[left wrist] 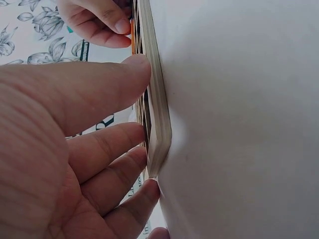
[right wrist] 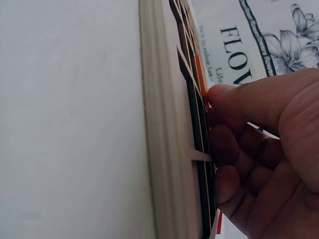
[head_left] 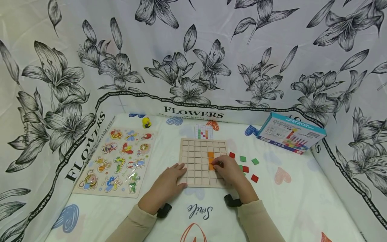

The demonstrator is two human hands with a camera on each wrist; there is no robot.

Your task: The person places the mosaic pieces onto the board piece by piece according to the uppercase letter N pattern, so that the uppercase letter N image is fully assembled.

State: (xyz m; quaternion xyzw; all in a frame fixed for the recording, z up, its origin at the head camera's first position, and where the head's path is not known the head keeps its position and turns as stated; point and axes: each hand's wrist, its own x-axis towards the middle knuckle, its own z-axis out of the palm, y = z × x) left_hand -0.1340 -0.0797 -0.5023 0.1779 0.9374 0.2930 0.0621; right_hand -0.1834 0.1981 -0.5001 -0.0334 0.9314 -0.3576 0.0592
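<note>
A wooden grid board (head_left: 193,179) lies in front of me, with a short column of orange square tiles (head_left: 211,155) in its cells right of centre. My right hand (head_left: 227,169) is over the board's right side, thumb and index finger pinching at the lowest orange tile; its other fingers are curled in. In the right wrist view, the thumb tip (right wrist: 219,92) meets the end of the orange strip. My left hand (head_left: 169,179) rests at the board's front left corner, fingers spread, thumb at the front edge (left wrist: 158,94).
Red tiles (head_left: 255,178) and green tiles (head_left: 255,161) lie loose right of the board. Behind it is a small pattern card (head_left: 204,131). An insect puzzle board (head_left: 112,161) lies at left, near a yellow toy figure (head_left: 146,122). A box (head_left: 291,134) stands back right.
</note>
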